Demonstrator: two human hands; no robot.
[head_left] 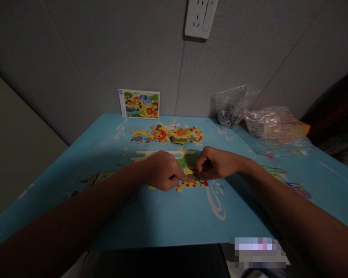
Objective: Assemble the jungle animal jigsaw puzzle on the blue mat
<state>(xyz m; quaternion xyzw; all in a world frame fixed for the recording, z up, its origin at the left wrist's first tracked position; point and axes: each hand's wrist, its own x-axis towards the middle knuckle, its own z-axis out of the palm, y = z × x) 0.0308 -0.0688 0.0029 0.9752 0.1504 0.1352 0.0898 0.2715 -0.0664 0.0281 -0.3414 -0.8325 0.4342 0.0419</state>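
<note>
- Joined puzzle section point(188, 160) lies mid-table, under both hands; loose pieces point(181, 134) piled just beyond, far side.
- Left hand point(164, 170): index out on the section, others curled. Right hand point(216, 164): fingertips narrow at its right edge; can't tell if either grips a piece.
- I'd brace with left, press seams flat, not sideways.
- Far right: clear bag point(231, 110), small mixed bits inside, unidentifiable; crinkled plastic wrap point(274, 121) beside it, orange-yellow contents unclear.

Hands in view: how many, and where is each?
2: the left hand points in at the puzzle from its left; the right hand is at its right edge. No others show.
</note>
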